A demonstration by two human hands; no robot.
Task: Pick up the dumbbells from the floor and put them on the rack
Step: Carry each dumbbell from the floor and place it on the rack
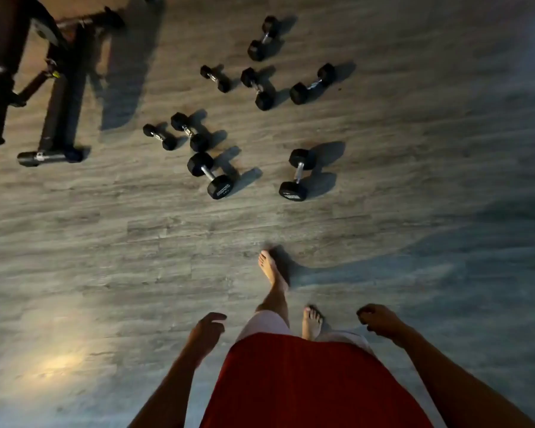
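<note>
Several black hex dumbbells with chrome handles lie scattered on the wood-look floor ahead of me. The two nearest are one at centre (210,175) and one to its right (297,174). Smaller ones lie further left (160,136) and more sit further back (312,84). My left hand (207,332) and my right hand (380,321) hang at my sides, fingers loosely curled, holding nothing. Both are well short of the dumbbells. No rack is in view.
A black weight bench frame (61,97) with a padded roller foot stands at the upper left. My bare feet (272,270) are mid-step on the floor (105,242). The room is dim, with a warm light patch at lower left.
</note>
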